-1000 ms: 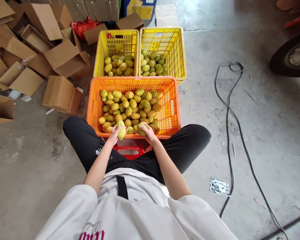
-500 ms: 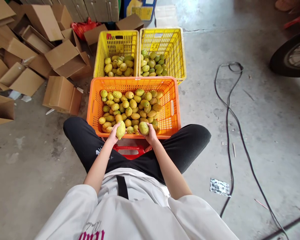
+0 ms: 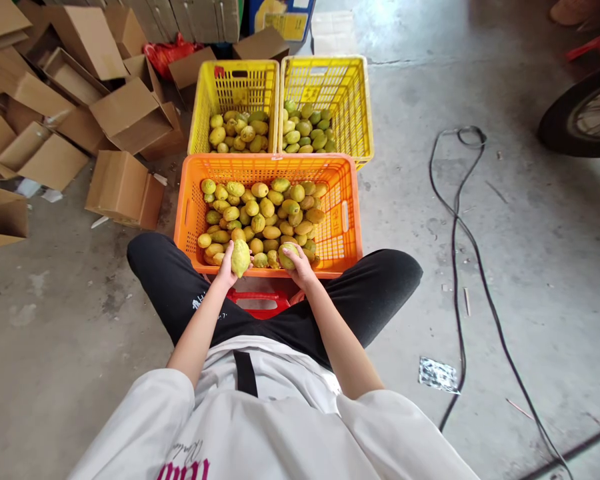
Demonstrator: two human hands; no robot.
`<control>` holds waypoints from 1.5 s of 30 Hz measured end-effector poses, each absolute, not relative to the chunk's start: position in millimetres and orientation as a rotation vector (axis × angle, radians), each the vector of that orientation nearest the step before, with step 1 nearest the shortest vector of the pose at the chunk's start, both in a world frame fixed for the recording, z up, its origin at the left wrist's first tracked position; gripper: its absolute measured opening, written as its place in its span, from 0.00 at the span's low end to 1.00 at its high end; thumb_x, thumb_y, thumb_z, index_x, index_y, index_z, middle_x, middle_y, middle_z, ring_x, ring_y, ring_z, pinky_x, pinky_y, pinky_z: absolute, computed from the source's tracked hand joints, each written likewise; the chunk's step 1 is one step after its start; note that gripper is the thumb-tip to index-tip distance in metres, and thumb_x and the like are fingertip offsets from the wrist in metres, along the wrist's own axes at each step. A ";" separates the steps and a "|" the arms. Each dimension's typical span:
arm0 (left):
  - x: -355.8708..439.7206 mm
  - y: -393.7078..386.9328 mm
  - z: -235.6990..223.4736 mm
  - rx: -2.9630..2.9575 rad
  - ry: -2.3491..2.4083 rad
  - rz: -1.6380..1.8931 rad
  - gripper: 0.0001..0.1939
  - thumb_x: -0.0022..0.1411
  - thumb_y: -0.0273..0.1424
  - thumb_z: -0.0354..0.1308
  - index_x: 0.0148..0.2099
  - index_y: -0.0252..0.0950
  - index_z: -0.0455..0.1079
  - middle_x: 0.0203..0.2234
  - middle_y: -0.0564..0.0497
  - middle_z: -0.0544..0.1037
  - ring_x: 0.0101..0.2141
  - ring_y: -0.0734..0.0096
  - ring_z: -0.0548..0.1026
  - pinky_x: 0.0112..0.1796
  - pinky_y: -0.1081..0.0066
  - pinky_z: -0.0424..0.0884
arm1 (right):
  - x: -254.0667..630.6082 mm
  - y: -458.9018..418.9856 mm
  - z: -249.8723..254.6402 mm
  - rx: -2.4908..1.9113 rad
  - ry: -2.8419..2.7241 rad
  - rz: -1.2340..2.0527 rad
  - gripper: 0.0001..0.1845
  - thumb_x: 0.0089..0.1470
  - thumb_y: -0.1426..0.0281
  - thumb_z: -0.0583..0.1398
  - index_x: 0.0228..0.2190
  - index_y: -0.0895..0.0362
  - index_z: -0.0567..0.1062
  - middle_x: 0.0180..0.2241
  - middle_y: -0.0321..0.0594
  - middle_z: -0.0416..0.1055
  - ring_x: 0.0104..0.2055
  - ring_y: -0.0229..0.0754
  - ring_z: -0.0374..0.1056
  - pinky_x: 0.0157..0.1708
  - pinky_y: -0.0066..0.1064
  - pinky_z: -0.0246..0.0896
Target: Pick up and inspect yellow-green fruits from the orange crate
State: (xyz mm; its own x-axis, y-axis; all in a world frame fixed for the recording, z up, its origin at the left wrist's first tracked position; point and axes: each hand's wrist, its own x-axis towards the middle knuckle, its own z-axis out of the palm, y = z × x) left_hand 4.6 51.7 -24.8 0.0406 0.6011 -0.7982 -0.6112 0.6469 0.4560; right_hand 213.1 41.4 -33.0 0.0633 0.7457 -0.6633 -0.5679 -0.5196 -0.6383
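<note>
My left hand [image 3: 226,270] is closed around a yellow-green lemon [image 3: 240,258] with bumpy skin, its pointed tip facing me. In my right hand [image 3: 302,269] is a rounder, duller green-yellow lemon [image 3: 287,256], the fingers wrapped over its top. Both hands are side by side above the near rim of an orange plastic crate [image 3: 351,262]. Below them the crate holds many yellow and greenish lemons [image 3: 267,207] in a loose heap.
Two yellow crates [image 3: 200,110] [image 3: 363,110] stand behind the orange one, each partly filled with similar fruit, greener on the right. Cardboard boxes [image 3: 125,117] pile up at the left. A black cable [image 3: 455,267] and a wheel [image 3: 585,113] are on the right.
My right hand has shifted its fingers up over the top of its lemon, which has turned slightly. The left hand keeps its lemon, tilted a little differently.
</note>
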 end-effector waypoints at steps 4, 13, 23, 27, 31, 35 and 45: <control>6.9 47.3 -26.3 0.095 1.228 0.985 0.23 0.58 0.41 0.74 0.47 0.37 0.69 0.34 0.50 0.82 0.31 0.67 0.82 0.33 0.69 0.80 | 213.5 41.7 -32.0 -1.323 -0.203 1.667 0.22 0.35 0.64 0.75 0.35 0.51 0.78 0.34 0.31 0.75 0.35 0.41 0.74 0.28 0.28 0.72; 5.3 44.8 -27.7 0.156 1.209 0.935 0.21 0.56 0.35 0.75 0.44 0.39 0.67 0.30 0.53 0.80 0.30 0.68 0.82 0.35 0.68 0.81 | 218.2 45.0 -36.0 -1.309 -0.053 1.807 0.17 0.52 0.54 0.62 0.38 0.52 0.77 0.26 0.39 0.76 0.35 0.50 0.78 0.29 0.37 0.76; 7.4 49.8 -27.3 0.055 1.192 0.810 0.22 0.72 0.42 0.54 0.53 0.28 0.76 0.31 0.41 0.84 0.31 0.60 0.83 0.32 0.66 0.81 | 217.8 44.1 -46.4 -1.262 -0.081 1.771 0.19 0.49 0.52 0.69 0.33 0.51 0.74 0.29 0.40 0.78 0.38 0.52 0.78 0.30 0.40 0.78; 6.3 51.7 -24.7 0.007 1.185 0.808 0.25 0.74 0.43 0.48 0.55 0.28 0.75 0.31 0.41 0.84 0.31 0.59 0.83 0.33 0.64 0.82 | 216.0 41.9 -46.8 -1.302 -0.157 1.658 0.23 0.38 0.59 0.76 0.34 0.50 0.75 0.32 0.33 0.76 0.35 0.44 0.76 0.30 0.33 0.76; 5.1 51.6 -26.8 0.025 1.199 0.807 0.23 0.74 0.43 0.49 0.54 0.30 0.75 0.30 0.43 0.83 0.26 0.63 0.81 0.28 0.67 0.79 | 218.0 41.7 -47.0 -1.303 -0.145 1.658 0.27 0.33 0.61 0.78 0.37 0.49 0.76 0.34 0.30 0.75 0.33 0.40 0.74 0.32 0.32 0.76; 6.0 48.0 -30.7 0.118 1.219 0.859 0.21 0.66 0.42 0.64 0.53 0.32 0.70 0.29 0.47 0.83 0.23 0.68 0.79 0.26 0.71 0.76 | 219.4 41.2 -46.3 -1.302 -0.178 1.687 0.27 0.33 0.59 0.78 0.36 0.50 0.77 0.34 0.33 0.75 0.34 0.43 0.75 0.32 0.34 0.77; 6.3 45.4 -26.2 0.158 1.268 0.893 0.21 0.56 0.31 0.72 0.45 0.39 0.63 0.32 0.51 0.80 0.32 0.64 0.82 0.38 0.62 0.82 | 218.1 39.7 -43.1 -1.275 -0.293 1.711 0.24 0.37 0.56 0.76 0.36 0.51 0.80 0.33 0.38 0.77 0.35 0.49 0.76 0.34 0.43 0.80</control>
